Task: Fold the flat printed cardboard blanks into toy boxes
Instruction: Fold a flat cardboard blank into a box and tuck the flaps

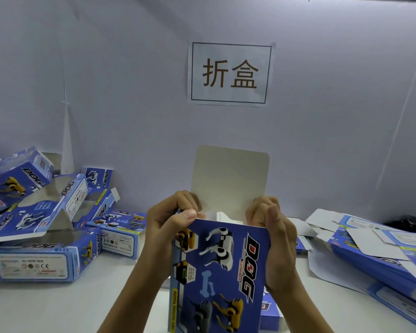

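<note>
**Toy box, part-folded, top end open**

Head view: blue DOG box [220, 272] was held upright over the table [58, 306]. Left hand [171, 224] and right hand [274, 236] each gripped a top corner. Lid flap [229, 179] stood unfolded. Light, thin cardboard, probably crease-prone; best held by its edges.

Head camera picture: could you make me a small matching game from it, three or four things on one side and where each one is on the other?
Things:
1. box in hand
2. folded boxes
3. flat blanks
4. paper sign

Places:
A. stacked on the table at the right
B. stuck on the back wall
C. held between the left hand and right hand, top flap standing up
D. piled on the table at the left

Pairs: 1-C, 2-D, 3-A, 4-B
</note>
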